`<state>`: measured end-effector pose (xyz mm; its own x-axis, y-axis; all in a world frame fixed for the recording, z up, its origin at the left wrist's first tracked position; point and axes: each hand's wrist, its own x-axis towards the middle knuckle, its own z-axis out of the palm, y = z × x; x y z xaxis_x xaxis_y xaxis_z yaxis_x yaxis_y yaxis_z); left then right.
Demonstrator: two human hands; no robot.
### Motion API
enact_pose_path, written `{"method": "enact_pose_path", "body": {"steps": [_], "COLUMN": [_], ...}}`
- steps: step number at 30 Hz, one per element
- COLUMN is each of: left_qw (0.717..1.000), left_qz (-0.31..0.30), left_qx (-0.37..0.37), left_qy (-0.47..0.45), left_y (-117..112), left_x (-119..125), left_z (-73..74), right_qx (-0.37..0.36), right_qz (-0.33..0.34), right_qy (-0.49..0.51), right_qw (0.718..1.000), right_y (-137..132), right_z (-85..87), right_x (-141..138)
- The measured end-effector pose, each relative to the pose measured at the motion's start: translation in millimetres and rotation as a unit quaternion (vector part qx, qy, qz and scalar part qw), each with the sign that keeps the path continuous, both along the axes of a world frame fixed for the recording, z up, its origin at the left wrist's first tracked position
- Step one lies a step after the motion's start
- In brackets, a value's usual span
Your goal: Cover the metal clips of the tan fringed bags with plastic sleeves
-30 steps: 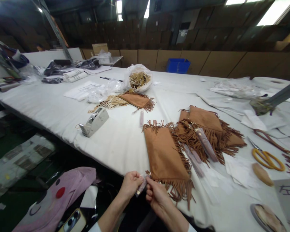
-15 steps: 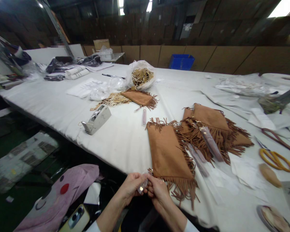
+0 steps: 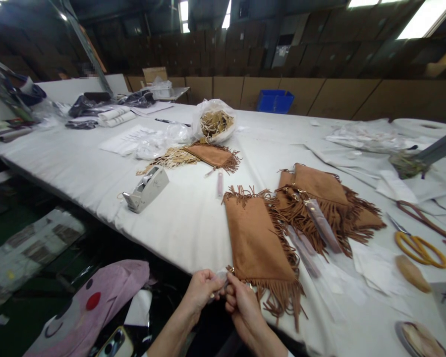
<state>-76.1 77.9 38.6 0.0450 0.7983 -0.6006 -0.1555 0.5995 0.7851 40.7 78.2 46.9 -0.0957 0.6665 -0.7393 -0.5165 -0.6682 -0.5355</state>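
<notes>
A brown suede fringed pouch (image 3: 260,238) lies flat at the table's front edge, with small metal hardware (image 3: 230,269) at its lower left corner. Just below that corner, my left hand (image 3: 202,287) pinches a strap end in clear plastic (image 3: 220,278). My right hand (image 3: 243,302) is closed against it from the other side, thumb and forefinger right by the hardware. The fingers hide most of what they hold. More fringed pouches (image 3: 319,186) are stacked to the right, a plastic-wrapped wrist strap (image 3: 322,225) on top.
A tape dispenser (image 3: 146,188) stands left of the pouch. Farther back are another fringed pouch (image 3: 211,153) and a plastic bag of tan fringed pieces (image 3: 215,121). Yellow-handled scissors (image 3: 419,248) lie at right. A pink cloth (image 3: 107,292) and a phone (image 3: 115,342) are below the table edge.
My hands stay together at the pouch's corner, with the right thumb now closer to the metal hardware. The clear plastic between the fingers has shifted slightly. The view has tilted up a little.
</notes>
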Motion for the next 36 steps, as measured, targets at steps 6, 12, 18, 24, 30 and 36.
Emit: {"method": "enact_pose_path", "body": {"steps": [6,12,18,24,30,36], "left_qw": [0.999,0.998,0.995,0.992,0.993,0.993], "left_qz": [-0.013,-0.048,-0.099,-0.12,-0.107,-0.106], "left_qx": [-0.04,-0.039,-0.016,-0.02,-0.039,-0.053], "left_qy": [0.009,0.008,0.03,0.035,-0.009,-0.019], "left_y": [3.6,7.5,16.9,20.1,17.0,15.2], "left_x": [-1.6,-2.1,-1.5,-1.9,-12.7,-13.2], "left_z": [-0.8,8.6,11.8,14.5,6.0,0.9], "right_qx": [-0.035,-0.053,-0.041,-0.023,0.346,0.507], "right_qz": [-0.038,-0.042,-0.019,0.021,0.16,0.267], "right_qy": [0.017,0.022,0.017,0.028,-0.437,-0.588], "right_qw": [0.999,0.997,0.999,0.999,0.815,0.571], "right_y": [6.2,9.8,6.4,-1.9,-0.7,17.5], "right_z": [-0.5,2.0,4.3,8.2,16.1,-1.2], "right_x": [-0.7,-2.0,-0.2,16.8,55.3,55.4]}}
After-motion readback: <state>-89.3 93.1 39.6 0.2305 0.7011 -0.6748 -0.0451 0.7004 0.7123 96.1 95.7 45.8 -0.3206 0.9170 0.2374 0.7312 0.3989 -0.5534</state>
